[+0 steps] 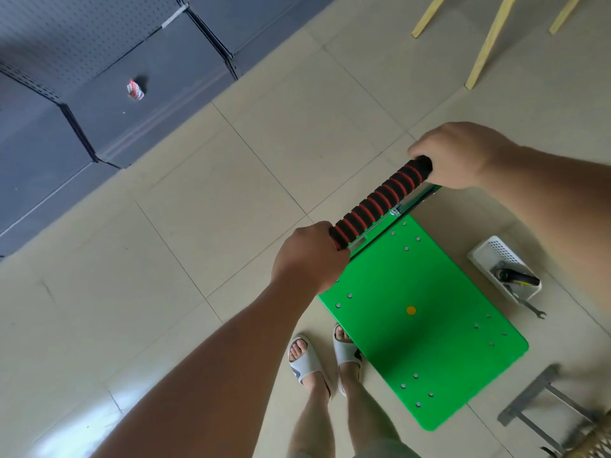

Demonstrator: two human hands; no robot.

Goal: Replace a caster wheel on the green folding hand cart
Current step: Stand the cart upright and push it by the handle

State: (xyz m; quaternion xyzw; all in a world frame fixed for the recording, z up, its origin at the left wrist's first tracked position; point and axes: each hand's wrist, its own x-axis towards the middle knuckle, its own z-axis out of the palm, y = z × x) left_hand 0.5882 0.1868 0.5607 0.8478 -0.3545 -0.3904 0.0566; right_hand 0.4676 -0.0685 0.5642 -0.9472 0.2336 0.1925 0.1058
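The green hand cart's platform (426,325) lies flat on the tiled floor, top side up, with bolt heads near its corners and a yellow dot in the middle. Its handle is raised, and the black-and-red foam grip (380,201) runs diagonally between my hands. My left hand (305,256) grips the lower end of the foam grip. My right hand (458,153) grips the upper end. The caster wheels are hidden under the platform.
A white plastic basket (496,256) with a black-handled tool and wrenches sits on the floor right of the cart. My sandalled feet (325,357) stand at the cart's near-left edge. A grey stool frame (542,411) is bottom right, wooden legs (486,44) top right, dark metal shelving (99,77) left.
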